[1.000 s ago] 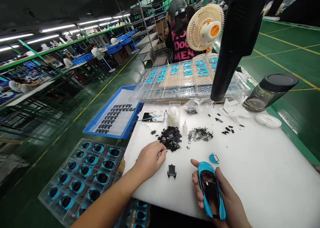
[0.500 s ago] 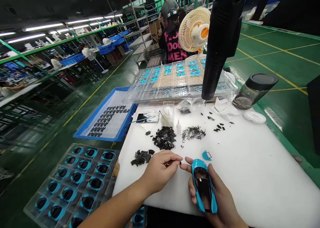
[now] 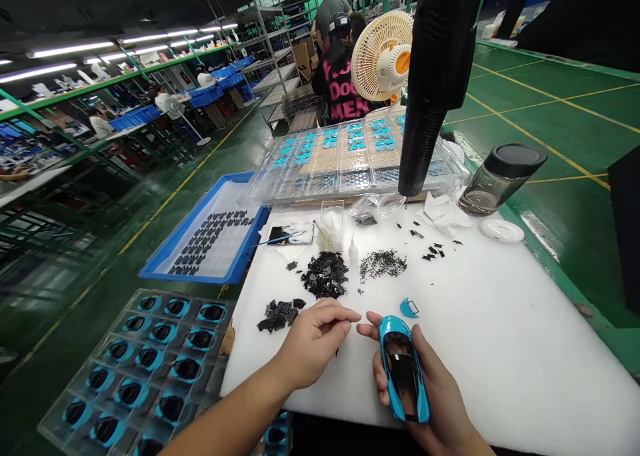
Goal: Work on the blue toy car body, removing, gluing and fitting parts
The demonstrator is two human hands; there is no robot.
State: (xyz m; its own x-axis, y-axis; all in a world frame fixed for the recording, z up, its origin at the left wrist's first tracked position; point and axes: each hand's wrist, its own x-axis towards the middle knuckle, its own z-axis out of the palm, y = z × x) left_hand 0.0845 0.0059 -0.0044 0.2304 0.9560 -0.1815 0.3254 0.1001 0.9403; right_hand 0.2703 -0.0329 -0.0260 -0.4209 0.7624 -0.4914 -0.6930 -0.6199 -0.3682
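Observation:
My right hand (image 3: 440,389) is wrapped around a blue toy car body (image 3: 404,369) with a dark, see-through middle, near the table's front edge. To its left is my left hand (image 3: 313,343), index finger stretched toward the right fingertips without touching them. A tiny dark bit shows under the left fingers; how it is held is unclear. A small blue part (image 3: 409,308) lies beyond the car. Black pieces form a large pile (image 3: 325,274) and a smaller pile (image 3: 279,315) beyond and left of my left hand. Tiny black bits (image 3: 384,264) are spread right of the large pile.
A black upright device (image 3: 430,89) hangs over the table's far side. Behind are clear trays (image 3: 350,176) of blue parts and a fan (image 3: 383,59). A jar (image 3: 500,176) stands far right; a blue bin (image 3: 235,263) and a tray of car bodies (image 3: 125,376) lie left.
My left fingers have loosened from a pinch and drawn slightly back from the right fingertips. The dark bit between the fingertips no longer shows there. The whole view has shifted slightly.

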